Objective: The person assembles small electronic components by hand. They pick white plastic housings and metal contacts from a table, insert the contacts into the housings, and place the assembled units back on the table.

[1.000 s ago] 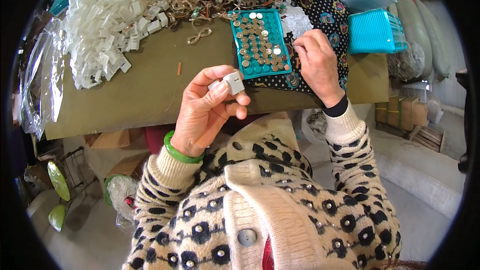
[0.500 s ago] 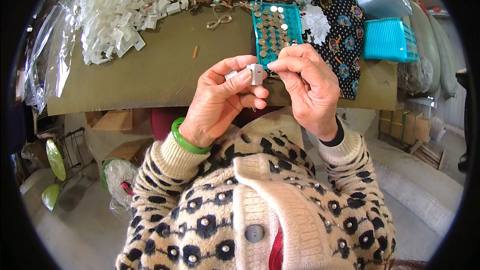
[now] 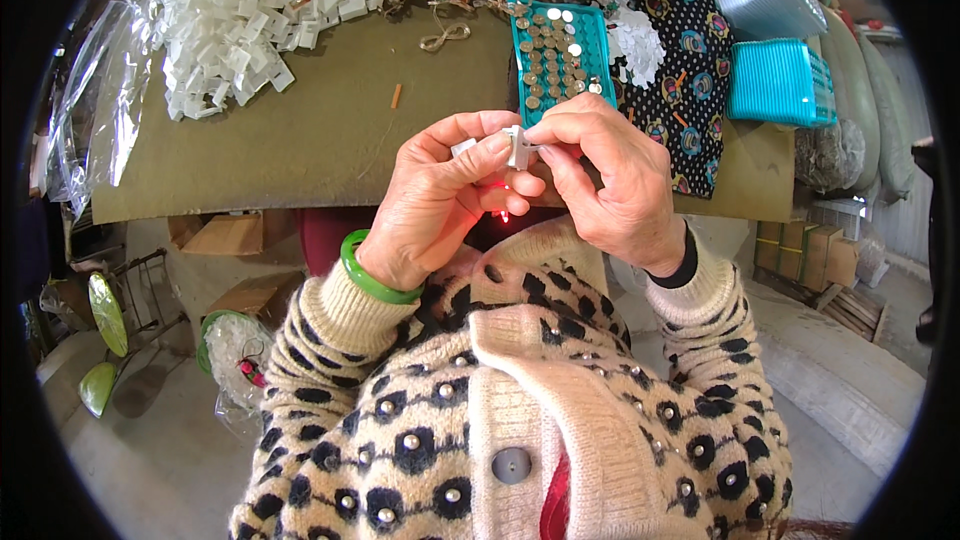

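Left hand [image 3: 425, 190] pinched white casing [image 3: 516, 149] at frame centre, apparently steadying it; right hand [image 3: 622, 183], 4 o'clock of it, gripped thin pale piece [image 3: 534, 147] against it. Teal tray [image 3: 596, 44] at 1 o'clock, seemingly for reach.

The small case [image 3: 517, 149] is white, the tray [image 3: 598, 38] teal, the bangle [image 3: 362, 277] green, the cloth [image 3: 668, 22] black with white dots.
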The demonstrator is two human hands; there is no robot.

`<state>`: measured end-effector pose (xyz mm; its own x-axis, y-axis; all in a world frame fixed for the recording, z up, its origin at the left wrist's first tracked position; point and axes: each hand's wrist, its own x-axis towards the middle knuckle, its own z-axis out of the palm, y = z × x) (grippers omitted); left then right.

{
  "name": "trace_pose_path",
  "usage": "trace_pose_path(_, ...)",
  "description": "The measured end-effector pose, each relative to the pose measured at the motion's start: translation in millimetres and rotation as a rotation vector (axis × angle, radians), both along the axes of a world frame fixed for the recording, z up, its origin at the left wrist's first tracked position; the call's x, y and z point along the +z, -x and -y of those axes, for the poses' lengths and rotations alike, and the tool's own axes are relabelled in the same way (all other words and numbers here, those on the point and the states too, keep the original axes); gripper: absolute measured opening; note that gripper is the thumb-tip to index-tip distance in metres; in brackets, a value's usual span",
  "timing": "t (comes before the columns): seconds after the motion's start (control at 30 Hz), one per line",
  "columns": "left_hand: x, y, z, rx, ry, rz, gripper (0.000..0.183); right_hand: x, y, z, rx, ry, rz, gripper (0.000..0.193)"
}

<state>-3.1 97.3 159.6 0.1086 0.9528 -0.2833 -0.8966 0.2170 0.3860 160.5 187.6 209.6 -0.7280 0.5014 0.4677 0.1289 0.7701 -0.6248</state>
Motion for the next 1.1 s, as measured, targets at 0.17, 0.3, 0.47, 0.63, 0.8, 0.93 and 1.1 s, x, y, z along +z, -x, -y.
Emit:
trace_pose_path(0.17, 1.5, 0.3, 1.2, -0.023, 0.012, -0.076, 0.022, 1.8, 1.8, -3.0, 0.052, -0.014, 0.019, 0.021)
trace_pose_path(0.3, 3.1, 0.9, 1.5, -0.027, 0.015, -0.12, 0.023, 2.2, 1.6, -2.4, 0.034, 0.026, 0.004, 0.022)
trace_pose_path(0.47, 4.3, 0.5, 1.0, -0.019, 0.022, -0.028, 0.018, 3.0, 0.9, -1.8, 0.014, 0.025, 0.001, 0.022)
trace_pose_path(0.63, 3.5, -0.2, 0.7, -0.016, 0.029, -0.03, 0.018, 1.5, 1.5, -1.5, 0.059, 0.027, 0.039, 0.021)
trace_pose_path(0.8, 5.5, -1.5, 1.7, -0.026, -0.011, -0.123, 0.021, 0.6, 0.2, -2.2, 0.028, 0.146, 0.044, 0.02)
trace_pose_path(0.93, 8.0, 1.5, 2.4, -0.01, 0.022, -0.135, 0.02, 0.0, -2.4, -2.6, -0.02, 0.176, 0.075, 0.015)
trace_pose_path(1.1, 5.4, -1.2, 1.9, -0.008, 0.011, -0.193, 0.018, -5.4, 1.2, -1.8, 0.008, 0.052, 0.111, 0.016)
